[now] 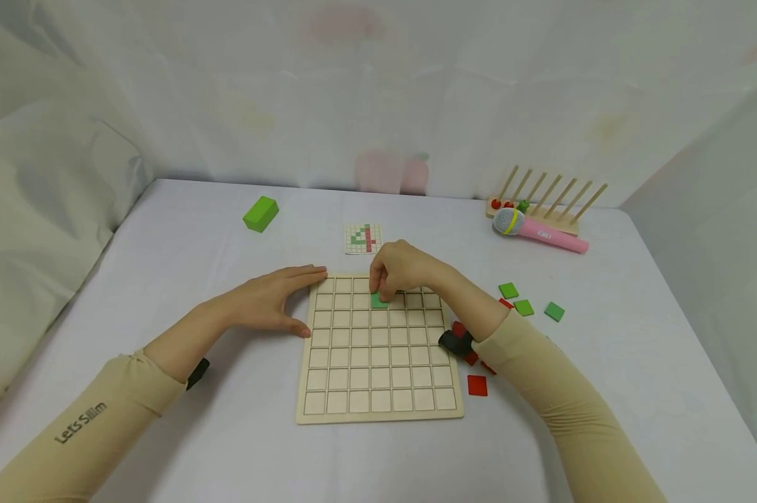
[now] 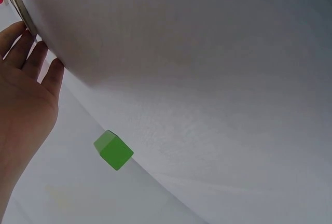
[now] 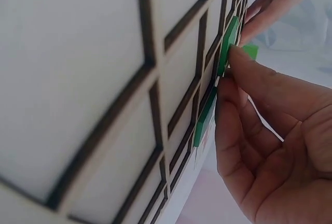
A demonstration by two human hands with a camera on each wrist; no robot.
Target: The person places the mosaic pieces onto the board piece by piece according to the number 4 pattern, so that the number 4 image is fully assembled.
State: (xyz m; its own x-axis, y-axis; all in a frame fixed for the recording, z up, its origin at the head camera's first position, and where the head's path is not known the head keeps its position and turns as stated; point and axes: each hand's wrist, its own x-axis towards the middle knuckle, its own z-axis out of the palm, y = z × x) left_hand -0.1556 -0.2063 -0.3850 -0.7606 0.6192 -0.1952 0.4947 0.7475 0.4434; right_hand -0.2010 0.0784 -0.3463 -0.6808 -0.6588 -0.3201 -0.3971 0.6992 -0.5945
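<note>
A square wooden grid board (image 1: pixel 381 418) lies on the white cloth. My left hand (image 1: pixel 268 300) steadies its left side, with fairly straight fingers at the upper left corner and the thumb at the edge. Over the upper rows, my right hand (image 1: pixel 403 267) has thumb and forefinger close together on a green square tile (image 3: pixel 226 45). That tile is in the second row in the head view. Another green tile (image 3: pixel 206 115) sits beside it in the right wrist view; the right fingers hide it in the head view. Behind the board lies a small pattern card (image 1: pixel 362 239) with green and red squares.
Right of the board are scattered red tiles (image 1: pixel 477 385), partly under the right arm, and green tiles (image 1: pixel 523 307). A pink microphone (image 1: pixel 551 235) lies before a wooden peg stand (image 1: pixel 563 222) at the back right. A green block (image 1: pixel 261 214) stands at the back left.
</note>
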